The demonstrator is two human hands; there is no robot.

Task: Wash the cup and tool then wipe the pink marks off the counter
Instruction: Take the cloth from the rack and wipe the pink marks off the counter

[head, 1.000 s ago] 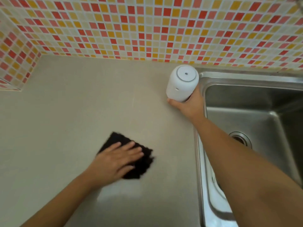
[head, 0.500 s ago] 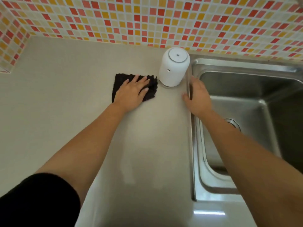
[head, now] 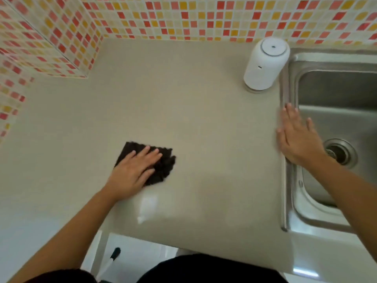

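A black cloth point(head: 161, 164) lies flat on the beige counter point(head: 183, 103). My left hand point(head: 133, 173) presses down on it with spread fingers, near the middle of the counter. My right hand point(head: 297, 137) rests open on the steel rim between counter and sink, holding nothing. No pink marks show on the counter. No cup or tool is visible.
A white rounded dispenser point(head: 265, 64) stands at the back of the counter beside the sink point(head: 334, 94). The drain point(head: 339, 152) sits just right of my right hand. Mosaic tile walls point(head: 183, 17) close the back and left. A wet sheen point(head: 146, 207) lies near the counter's front edge.
My left hand has slid the cloth from beside the dispenser back toward me and to the left. My right hand let go of the dispenser earlier and stays on the sink rim.
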